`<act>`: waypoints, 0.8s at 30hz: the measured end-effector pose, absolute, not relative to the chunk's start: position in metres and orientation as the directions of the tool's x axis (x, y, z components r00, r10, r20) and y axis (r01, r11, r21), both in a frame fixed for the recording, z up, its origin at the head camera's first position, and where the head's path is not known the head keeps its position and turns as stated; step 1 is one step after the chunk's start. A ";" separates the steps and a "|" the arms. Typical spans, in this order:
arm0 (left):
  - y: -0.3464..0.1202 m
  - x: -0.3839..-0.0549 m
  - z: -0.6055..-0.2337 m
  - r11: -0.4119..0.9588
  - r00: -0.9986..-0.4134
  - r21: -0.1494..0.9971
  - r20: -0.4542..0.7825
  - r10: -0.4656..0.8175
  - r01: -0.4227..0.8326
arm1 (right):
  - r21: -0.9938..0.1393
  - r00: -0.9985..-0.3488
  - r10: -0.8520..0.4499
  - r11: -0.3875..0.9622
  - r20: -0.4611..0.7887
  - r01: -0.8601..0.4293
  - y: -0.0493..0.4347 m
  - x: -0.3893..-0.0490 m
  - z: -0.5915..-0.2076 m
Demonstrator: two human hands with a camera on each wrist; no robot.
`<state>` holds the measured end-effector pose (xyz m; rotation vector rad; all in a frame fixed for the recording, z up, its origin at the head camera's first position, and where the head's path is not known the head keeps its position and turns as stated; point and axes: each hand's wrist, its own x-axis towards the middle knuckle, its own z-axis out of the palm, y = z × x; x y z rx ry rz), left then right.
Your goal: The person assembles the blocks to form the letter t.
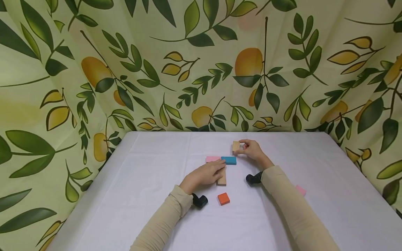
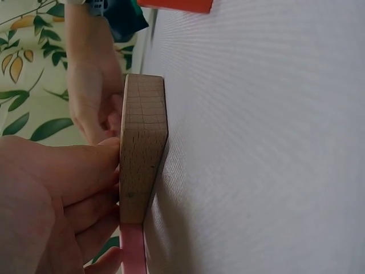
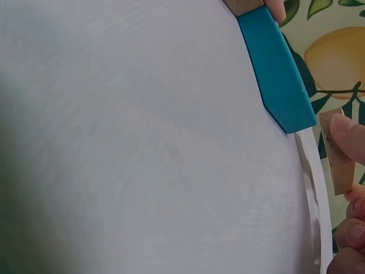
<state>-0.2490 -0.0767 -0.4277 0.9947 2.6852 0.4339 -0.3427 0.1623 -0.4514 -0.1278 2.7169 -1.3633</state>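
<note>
My left hand [image 1: 204, 173] lies over a flat group of blocks, its fingers touching their upper faces. Beneath it are a long plain wooden block [image 1: 221, 180], a pink block [image 1: 213, 159] behind it, and a blue block [image 1: 230, 160] to the right. In the left wrist view the thumb and fingers rest along the upper face of the wooden block [image 2: 142, 160], with the pink block [image 2: 133, 251] against its end. Behind the blue block, my right hand [image 1: 253, 150] pinches a small wooden block [image 1: 236, 147] between thumb and fingers, as the right wrist view also shows.
An orange-red block [image 1: 223, 198] lies in front of the group. Another pink block [image 1: 300, 190] is partly hidden by the right sleeve [image 1: 292, 205]. A white cloth covers the table [image 1: 141, 195], and a leaf-patterned curtain [image 1: 201, 76] hangs behind its far edge.
</note>
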 end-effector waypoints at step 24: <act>-0.078 -0.249 -0.426 0.722 -0.738 0.367 -0.125 0.663 0.586 | -0.810 -0.991 -0.123 0.586 -0.053 -0.029 0.150 -0.335 -0.445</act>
